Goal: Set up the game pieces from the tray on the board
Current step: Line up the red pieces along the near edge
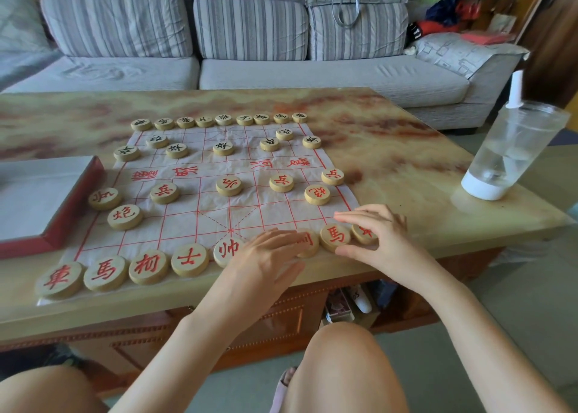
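Tray (75, 200) sits far left, and the pieces stand on the paper board (200, 215). Left hand (269, 253) lies flat on the near row, fingers straight, gripping nothing. Right hand (372, 234) brackets the horse piece (334, 237) and end piece (364, 233) between straight fingers and thumb. Risk: a sideways shove wrinkles the thin sheet, drags neighbours off their points, or knocks the end piece over the table edge.

The left hand (269, 256) lies palm down at lower centre of the frame, with its fingers straight, close together and pointing up and right. Just right of it, the right hand (372, 234) reaches left with straight fingers above a spread thumb, forming a wide C. The left forearm (187, 334) and right forearm (469, 318) rise from the bottom edge.
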Tool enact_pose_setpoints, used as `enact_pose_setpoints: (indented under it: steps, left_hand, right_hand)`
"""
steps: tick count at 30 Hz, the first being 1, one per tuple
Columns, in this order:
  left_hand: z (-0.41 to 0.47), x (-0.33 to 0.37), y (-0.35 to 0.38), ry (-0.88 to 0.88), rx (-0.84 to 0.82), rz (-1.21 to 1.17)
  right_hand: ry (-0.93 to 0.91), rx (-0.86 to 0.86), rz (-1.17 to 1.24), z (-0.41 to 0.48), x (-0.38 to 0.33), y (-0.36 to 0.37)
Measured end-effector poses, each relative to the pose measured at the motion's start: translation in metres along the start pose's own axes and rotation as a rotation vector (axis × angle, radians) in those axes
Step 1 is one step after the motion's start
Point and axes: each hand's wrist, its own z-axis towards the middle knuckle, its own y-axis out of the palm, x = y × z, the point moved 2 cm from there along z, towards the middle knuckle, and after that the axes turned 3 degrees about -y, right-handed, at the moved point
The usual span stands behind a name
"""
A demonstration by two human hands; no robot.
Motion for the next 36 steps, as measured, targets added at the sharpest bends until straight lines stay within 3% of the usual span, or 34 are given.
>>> enact_pose_setpoints:
  steps: [5,11,14,18,23,28,36]
  left_hand:
    - [0.002,-0.001,0.000,0.022,0.014,-0.046]
    - [0.005,0.000,-0.005,0.003,0.045,-0.065]
    - [0.019,0.000,-0.017,-0.097,0.051,-0.111]
    - [0.061,-0.003,-0.022,-0.169,-0.014,-0.053]
    - [0.104,-0.018,-0.007,-0.276,-0.100,-0.014]
    - [0.129,-0.026,0.008,-0.332,-0.057,-0.043]
    - [0.149,-0.036,0.017,-0.188,-0.224,-0.054]
  right_hand:
    - [0.020,-0.087,-0.101,0.005,-0.003,0.006]
    - [0.027,-0.086,-0.005,0.004,-0.001,0.006]
    - [0.117,0.018,0.183,0.017,0.002,-0.009]
    - [0.189,0.161,0.083,0.063,0.023,-0.020]
    - [0.394,0.168,0.146,0.120,0.054,0.001]
    - [0.477,0.213,0.091,0.144,0.056,0.018]
    - [0.432,0.222,0.134,0.135,0.065,0.010]
